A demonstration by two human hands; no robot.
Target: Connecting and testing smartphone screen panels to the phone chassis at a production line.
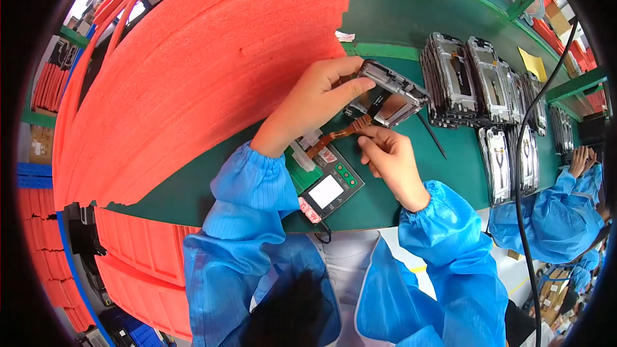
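Observation:
My left hand [316, 95] is closed on the edge of a phone screen assembly [400, 108], a dark metal frame held tilted above the green bench. At the lower edge of the frame, my right hand [393, 162] pinches the end of an orange-brown flex cable [337, 135]. From there the cable runs down to a green circuit board, partly behind my left wrist. That board joins a black test box [335, 187] with a lit white display and several green buttons. Whether the cable's end is mated to the frame's connector is hidden by my fingers.
Tall stacks of similar phone frames [450, 80] stand at the right. A thin black stick [432, 135] lies on the green bench [456, 167]. Red foam sheets [212, 58] rise at the left. A black cable [519, 180] hangs at the right, near a co-worker's blue sleeve [546, 218].

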